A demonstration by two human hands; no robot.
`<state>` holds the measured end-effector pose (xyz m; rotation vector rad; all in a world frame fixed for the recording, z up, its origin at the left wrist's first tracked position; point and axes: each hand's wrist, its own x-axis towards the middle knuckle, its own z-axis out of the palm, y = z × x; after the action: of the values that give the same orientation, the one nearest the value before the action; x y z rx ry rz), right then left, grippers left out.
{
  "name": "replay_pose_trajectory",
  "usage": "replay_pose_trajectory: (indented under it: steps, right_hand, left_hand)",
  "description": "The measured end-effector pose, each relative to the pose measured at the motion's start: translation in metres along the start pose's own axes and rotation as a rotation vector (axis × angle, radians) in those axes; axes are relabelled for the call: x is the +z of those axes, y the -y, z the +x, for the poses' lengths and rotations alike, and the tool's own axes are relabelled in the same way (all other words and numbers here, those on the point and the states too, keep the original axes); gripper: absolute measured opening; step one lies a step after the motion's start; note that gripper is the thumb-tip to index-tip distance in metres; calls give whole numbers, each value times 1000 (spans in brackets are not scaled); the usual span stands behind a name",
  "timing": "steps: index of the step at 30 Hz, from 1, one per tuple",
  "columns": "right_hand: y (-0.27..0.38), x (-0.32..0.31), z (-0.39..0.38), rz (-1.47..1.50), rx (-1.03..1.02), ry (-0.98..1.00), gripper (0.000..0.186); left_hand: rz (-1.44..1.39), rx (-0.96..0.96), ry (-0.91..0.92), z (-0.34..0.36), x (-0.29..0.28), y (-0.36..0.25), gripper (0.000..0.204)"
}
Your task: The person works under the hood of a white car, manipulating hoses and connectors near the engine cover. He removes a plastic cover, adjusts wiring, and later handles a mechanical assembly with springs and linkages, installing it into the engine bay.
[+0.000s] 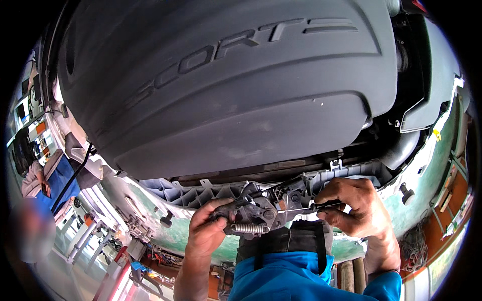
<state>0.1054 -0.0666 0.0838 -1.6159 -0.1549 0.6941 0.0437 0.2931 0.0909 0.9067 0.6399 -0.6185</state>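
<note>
In front of my body, over the front edge of the engine bay, my left hand grips a dark metal hood latch by its left end. A coil spring runs along the latch's lower side. To the right, my right hand has thumb and fingers pinched on the black end of a cable. The thin bright inner wire stretches from that end to the latch. A black plastic piece sits just behind the latch; whether it is attached, I cannot tell.
A large black engine cover with raised lettering fills the far side. Grey ribbed plastic lines the bay's front. Rubber stops stand on the pale green body panel. Another person is at the far left.
</note>
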Motion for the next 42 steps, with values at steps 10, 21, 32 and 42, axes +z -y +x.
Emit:
replay_pose_trajectory:
  steps: [10,21,32,42]
  right_hand:
    - [-1,1,-1,-19,-10,2,29]
    - [1,-1,0,47,-24,27,24]
    - [-1,1,-3,53,1,33,24]
    - [-4,0,-3,43,-8,28,26]
  left_hand:
    - [110,137,2,-1,-3,-1,45]
    - [249,314,213,2,-27,-8,42]
    - [448,280,184,2,-27,-14,41]
    - [471,227,226,7,-27,-21,41]
